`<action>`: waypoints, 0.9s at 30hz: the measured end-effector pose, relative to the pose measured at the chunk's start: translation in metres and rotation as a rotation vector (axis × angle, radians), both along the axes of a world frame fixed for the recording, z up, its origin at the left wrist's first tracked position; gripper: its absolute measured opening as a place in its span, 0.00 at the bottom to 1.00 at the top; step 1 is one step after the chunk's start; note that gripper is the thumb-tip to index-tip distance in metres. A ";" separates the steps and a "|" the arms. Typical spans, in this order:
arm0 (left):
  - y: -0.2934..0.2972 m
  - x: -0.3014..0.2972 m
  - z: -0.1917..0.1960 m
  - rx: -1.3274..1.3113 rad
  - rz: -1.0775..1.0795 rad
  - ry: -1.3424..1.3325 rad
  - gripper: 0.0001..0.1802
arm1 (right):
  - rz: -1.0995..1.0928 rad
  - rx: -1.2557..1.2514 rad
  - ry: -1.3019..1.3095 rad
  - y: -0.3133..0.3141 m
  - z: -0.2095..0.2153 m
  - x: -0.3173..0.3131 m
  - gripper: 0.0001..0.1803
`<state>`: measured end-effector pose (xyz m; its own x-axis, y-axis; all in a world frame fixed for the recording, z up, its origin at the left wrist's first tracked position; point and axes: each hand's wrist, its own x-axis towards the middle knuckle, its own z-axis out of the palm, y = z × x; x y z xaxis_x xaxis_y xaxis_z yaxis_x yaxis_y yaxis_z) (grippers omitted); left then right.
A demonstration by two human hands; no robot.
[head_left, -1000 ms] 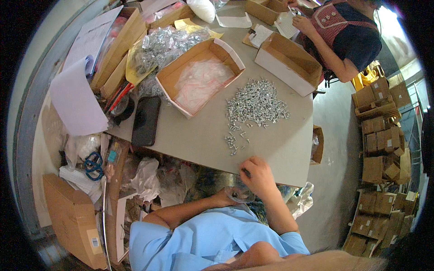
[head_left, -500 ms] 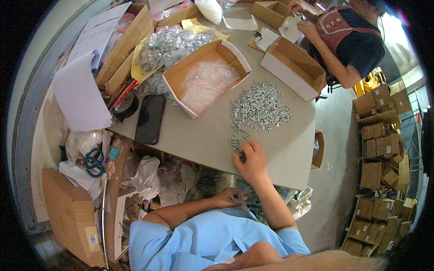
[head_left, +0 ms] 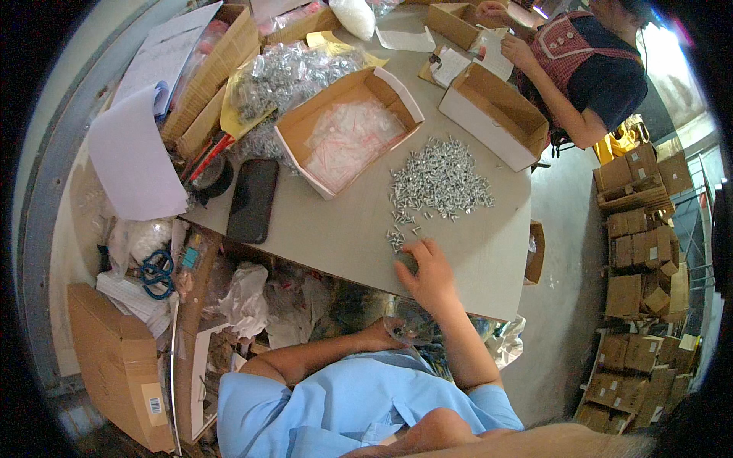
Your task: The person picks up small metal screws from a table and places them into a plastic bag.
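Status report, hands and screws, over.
Right hand open over table, near the screws. Left hand short of table edge, gripping clear plastic. Screws loosely heaped, small cluster nearest right hand. No obstacle visible between them.

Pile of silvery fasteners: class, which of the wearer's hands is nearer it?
Right. The right hand is at the near side of the pile of silvery fasteners; the left hand is farther back, close to the blue shirt.

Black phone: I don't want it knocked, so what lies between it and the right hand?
In the head view, bare grey tabletop lies between the black phone and right hand; the metal fasteners sit beyond that stretch.
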<state>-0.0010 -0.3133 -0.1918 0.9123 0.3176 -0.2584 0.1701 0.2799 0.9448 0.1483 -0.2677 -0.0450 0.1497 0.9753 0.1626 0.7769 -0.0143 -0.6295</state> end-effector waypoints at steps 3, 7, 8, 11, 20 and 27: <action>0.004 -0.001 0.007 0.186 -0.022 -0.003 0.19 | -0.003 0.042 -0.057 0.013 -0.016 0.001 0.13; 0.007 -0.001 0.008 0.230 -0.079 0.036 0.19 | 0.017 0.060 -0.077 0.015 -0.021 0.002 0.12; 0.007 -0.001 0.010 0.198 -0.076 0.065 0.19 | 0.010 0.051 -0.087 0.012 -0.021 0.003 0.12; 0.006 0.000 0.015 0.132 -0.064 0.111 0.18 | 0.027 0.015 -0.116 -0.007 -0.016 0.007 0.09; -0.007 0.006 -0.021 0.142 0.043 -0.023 0.12 | 0.211 -0.145 0.172 -0.063 0.003 0.024 0.06; 0.008 0.012 0.007 0.153 -0.002 0.066 0.11 | 0.090 -0.060 0.295 -0.067 -0.007 0.029 0.07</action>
<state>0.0108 -0.3055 -0.1852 0.8957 0.3562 -0.2663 0.2332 0.1336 0.9632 0.1775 -0.3343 -0.0519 0.0946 0.9933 0.0664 0.5604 0.0020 -0.8282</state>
